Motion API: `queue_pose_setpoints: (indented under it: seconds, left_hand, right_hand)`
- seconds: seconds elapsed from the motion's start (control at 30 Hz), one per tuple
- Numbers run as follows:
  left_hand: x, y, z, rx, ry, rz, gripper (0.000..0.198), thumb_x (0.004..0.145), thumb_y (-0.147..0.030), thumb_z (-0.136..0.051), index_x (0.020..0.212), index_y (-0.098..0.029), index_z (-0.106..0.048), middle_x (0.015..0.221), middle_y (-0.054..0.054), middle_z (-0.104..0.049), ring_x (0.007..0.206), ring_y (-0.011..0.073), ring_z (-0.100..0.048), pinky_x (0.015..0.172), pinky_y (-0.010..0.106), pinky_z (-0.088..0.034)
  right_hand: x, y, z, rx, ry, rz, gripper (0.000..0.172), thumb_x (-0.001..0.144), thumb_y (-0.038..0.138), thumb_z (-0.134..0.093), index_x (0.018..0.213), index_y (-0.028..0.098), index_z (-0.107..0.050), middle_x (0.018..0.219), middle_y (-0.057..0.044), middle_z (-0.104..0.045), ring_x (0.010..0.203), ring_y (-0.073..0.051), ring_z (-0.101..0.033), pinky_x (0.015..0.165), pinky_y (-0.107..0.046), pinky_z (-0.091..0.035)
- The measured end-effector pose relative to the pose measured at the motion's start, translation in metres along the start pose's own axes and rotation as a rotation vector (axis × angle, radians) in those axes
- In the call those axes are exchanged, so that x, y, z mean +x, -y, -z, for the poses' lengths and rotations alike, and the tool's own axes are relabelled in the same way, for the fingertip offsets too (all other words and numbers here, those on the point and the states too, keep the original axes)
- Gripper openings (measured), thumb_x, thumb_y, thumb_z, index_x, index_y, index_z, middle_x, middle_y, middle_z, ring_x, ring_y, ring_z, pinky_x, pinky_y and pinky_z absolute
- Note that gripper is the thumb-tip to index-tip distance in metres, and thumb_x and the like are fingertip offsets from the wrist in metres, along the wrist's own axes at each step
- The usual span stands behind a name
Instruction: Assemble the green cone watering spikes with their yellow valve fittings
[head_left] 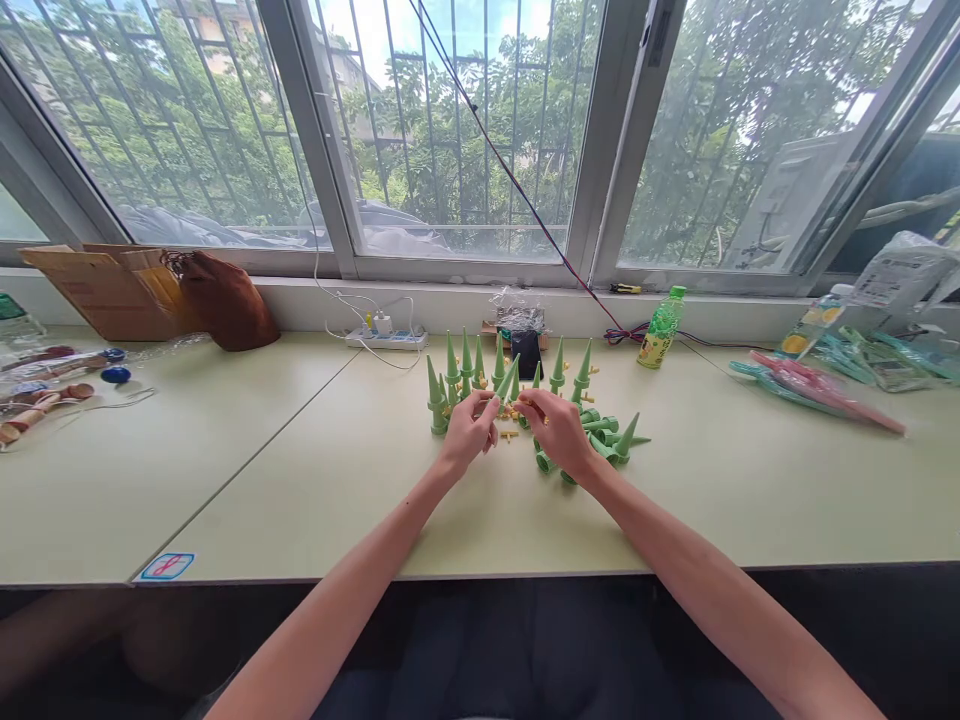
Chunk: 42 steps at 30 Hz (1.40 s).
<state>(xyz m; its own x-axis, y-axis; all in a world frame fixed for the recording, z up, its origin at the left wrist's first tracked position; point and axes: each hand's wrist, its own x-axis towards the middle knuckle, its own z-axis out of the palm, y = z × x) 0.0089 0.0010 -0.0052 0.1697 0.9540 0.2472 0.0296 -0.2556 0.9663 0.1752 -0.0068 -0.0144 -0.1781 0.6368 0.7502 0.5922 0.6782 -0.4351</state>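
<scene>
My left hand (472, 428) is closed round a green plastic watering spike (508, 378), its point tilted up and to the right. Close beside it, the fingers of my right hand (553, 425) are pinched by the spike, on a small yellow piece that they mostly hide. Several green spikes stand upright behind my hands, some with yellow valves fitted at the side. One loose yellow valve (509, 436) lies on the table between my wrists. Under and beyond my right hand is a heap of green spikes (600, 428), most lying on their sides.
A green-capped drink bottle (660, 330) stands behind on the right. At the back are a power strip (386, 340) and a small black packet (526, 353). Cardboard (105, 290) and a brown bag (225, 302) sit left; plastic packaging (832, 390) lies right.
</scene>
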Motion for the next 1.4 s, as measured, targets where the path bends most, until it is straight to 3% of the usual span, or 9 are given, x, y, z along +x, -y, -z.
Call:
queue_pose_setpoints:
  seconds: [0.17,0.57,1.0,1.4]
  left_hand:
    - [0.0005,0.003,0.0,-0.016,0.068,0.004,0.032,0.086,-0.048,-0.06,0.09,-0.016,-0.055,0.072,0.002,-0.06,0.039,0.0068,-0.049,0.033,0.021,-0.035]
    - [0.0,0.0018,-0.0007,-0.003,0.079,-0.004,0.032,0.087,-0.047,-0.059,0.09,-0.015,-0.056,0.079,0.004,-0.062,0.04,0.0065,-0.05,0.034,0.022,-0.037]
    - [-0.0029,-0.0039,-0.0019,0.047,0.073,0.047,0.03,0.086,-0.044,-0.06,0.092,-0.016,-0.054,0.058,-0.002,-0.058,0.037,0.007,-0.046,0.035,0.02,-0.034]
    - [-0.0023,0.0,-0.0014,0.069,0.077,0.042,0.038,0.083,-0.051,-0.063,0.094,-0.017,-0.051,0.058,-0.003,-0.058,0.037,0.0072,-0.046,0.034,0.019,-0.035]
  right_hand:
    - [-0.0005,-0.0003,-0.001,0.058,-0.035,-0.008,0.021,0.099,0.031,-0.046,0.095,0.019,-0.062,0.082,-0.005,-0.068,0.067,-0.015,-0.06,0.067,-0.026,-0.047]
    - [-0.0004,0.0019,-0.0008,0.057,0.024,-0.013,0.022,0.101,0.031,-0.042,0.099,0.019,-0.06,0.075,-0.003,-0.064,0.065,-0.015,-0.059,0.067,-0.026,-0.046]
    - [-0.0015,-0.0005,-0.0025,0.057,0.021,0.003,0.02,0.099,0.031,-0.045,0.096,0.019,-0.061,0.075,-0.002,-0.064,0.062,-0.014,-0.057,0.064,-0.025,-0.045]
    - [-0.0019,-0.0026,-0.0037,0.103,0.044,0.01,0.018,0.098,0.029,-0.045,0.093,0.019,-0.059,0.077,-0.003,-0.064,0.065,-0.014,-0.058,0.065,-0.024,-0.045]
